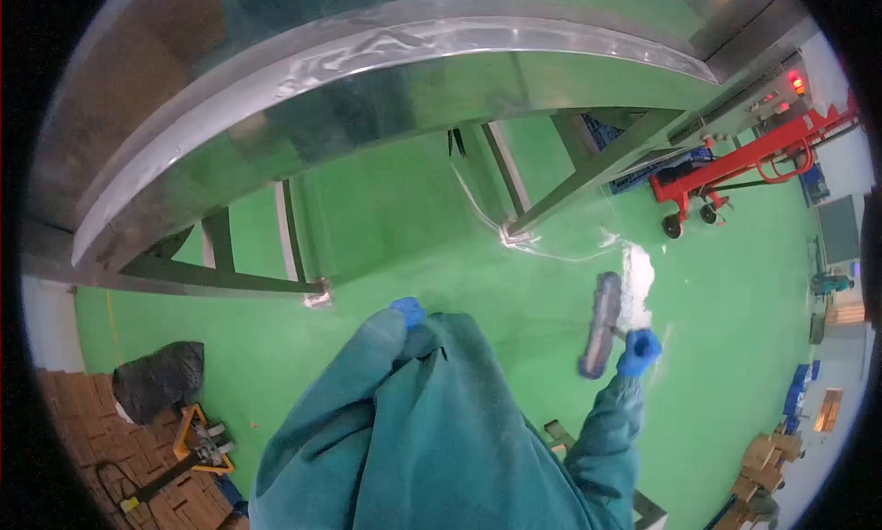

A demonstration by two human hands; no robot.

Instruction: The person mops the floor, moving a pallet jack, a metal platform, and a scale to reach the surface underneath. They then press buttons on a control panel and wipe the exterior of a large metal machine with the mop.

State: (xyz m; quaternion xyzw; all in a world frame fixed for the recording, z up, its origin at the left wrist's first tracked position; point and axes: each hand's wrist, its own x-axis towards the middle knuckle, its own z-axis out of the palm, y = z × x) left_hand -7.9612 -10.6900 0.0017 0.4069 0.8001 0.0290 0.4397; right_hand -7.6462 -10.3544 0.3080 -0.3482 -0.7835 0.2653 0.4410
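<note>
My right hand [641, 351], in a blue glove, is closed around the handle of a broom or mop, mostly hidden by the fist. The long grey-blue head of that floor tool [601, 326] lies on the green floor just left of the hand. A patch of white material [636, 287], like powder or foam, spreads on the floor to the right of the head. My left hand [407, 311], also blue-gloved, is curled in front of my green coat [432, 411]; what its fingers hold, if anything, is hidden.
A large steel table or machine [413, 89] with a raised rim stands ahead on metal legs. A red lift cart [735, 167] is at the right. Stacked cardboard [83, 429], a black bag [158, 380] and a yellow-framed pallet truck [202, 443] are at left; boxes [767, 461] lie lower right.
</note>
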